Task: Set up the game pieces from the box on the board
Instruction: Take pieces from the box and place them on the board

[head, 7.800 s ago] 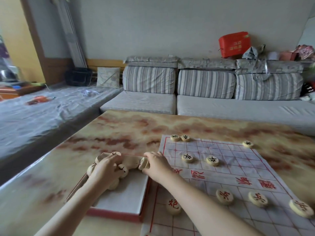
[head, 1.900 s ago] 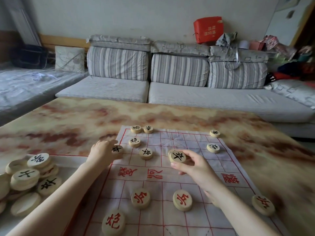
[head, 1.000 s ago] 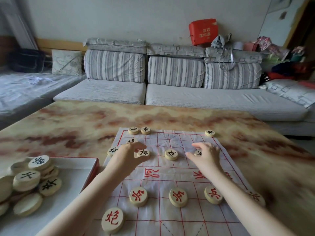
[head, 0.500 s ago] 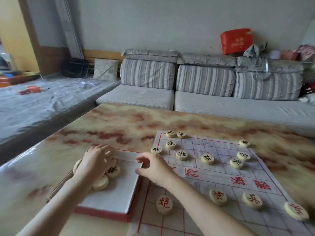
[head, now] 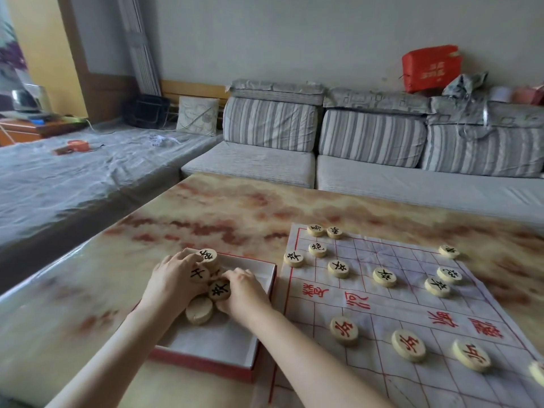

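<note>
Right hand (head: 245, 294) has joined left hand (head: 172, 279), both gripping boxed pieces (head: 200, 310).

Wooden pieces (head: 343, 330), glossy marbled table (head: 223, 213)

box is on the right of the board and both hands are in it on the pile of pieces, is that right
Not quite. In the head view the box sits to the left of the board, not to its right. The rest holds: the left hand and the right hand are both in it, on the pile of pieces.
</note>
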{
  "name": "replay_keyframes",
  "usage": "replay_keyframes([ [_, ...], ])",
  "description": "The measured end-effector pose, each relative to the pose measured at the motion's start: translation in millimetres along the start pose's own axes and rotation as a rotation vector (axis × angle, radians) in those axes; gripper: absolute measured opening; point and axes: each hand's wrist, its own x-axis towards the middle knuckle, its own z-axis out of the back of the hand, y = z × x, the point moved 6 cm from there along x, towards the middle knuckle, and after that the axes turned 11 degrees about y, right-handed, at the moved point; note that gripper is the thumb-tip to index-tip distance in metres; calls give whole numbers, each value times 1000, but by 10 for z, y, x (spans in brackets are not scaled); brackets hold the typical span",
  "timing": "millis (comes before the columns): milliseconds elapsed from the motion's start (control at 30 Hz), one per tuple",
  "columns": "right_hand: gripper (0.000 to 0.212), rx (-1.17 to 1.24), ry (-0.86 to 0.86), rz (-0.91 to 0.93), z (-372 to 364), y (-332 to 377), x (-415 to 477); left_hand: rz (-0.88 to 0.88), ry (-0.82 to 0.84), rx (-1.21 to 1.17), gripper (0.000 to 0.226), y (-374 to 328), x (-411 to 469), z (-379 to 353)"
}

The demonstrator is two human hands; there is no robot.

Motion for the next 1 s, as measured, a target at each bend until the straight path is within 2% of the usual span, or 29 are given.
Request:
replay_keyframes([
  [200,46,209,-147,49,224,-100,-146,-54,-25,-185,59,-176,-53,62],
  [333,48,260,-221,23,606,-358,-398,-107,-38,-225,57,-521,-16,46],
  [467,39,302,-285,-51,976,-751,-728,-199,13,-304,60,-978,33,-84],
  [800,51,377,-483,-417,1837,-2491,-1865,-324,143,-381,57,-2165,160,-684],
  [1000,46,418,-643,-573,2205,-3440,-2351,-395,221,-396,53,-3015,319,-1128],
])
